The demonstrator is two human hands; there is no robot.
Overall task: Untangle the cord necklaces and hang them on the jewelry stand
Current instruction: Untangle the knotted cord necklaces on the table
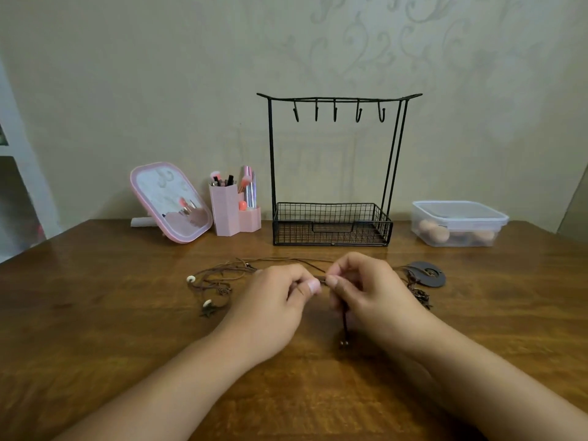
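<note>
both hands, left hand (pixel 280 300) and right hand (pixel 366 288), are pinching one cord (pixel 323 279) in the necklaces (pixel 219 278) tangled on the bench (pixel 95 313); stand (pixel 332 173) hooks bare. cords look light, limp, snag-prone; holding beside the knot seems best.

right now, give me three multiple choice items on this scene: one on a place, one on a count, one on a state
1. Where is the clear lidded box?
A. right of the jewelry stand
B. left of the pink mirror
C. inside the stand's basket

2. How many hooks hang from the stand's top bar?
A. three
B. five
C. seven

3. What are the hands doing?
A. resting flat
B. lifting the stand
C. pinching a brown cord

Answers: 1 A, it sits at the table's right. 2 B, five show. 3 C, left hand and right hand meet on it.
</note>
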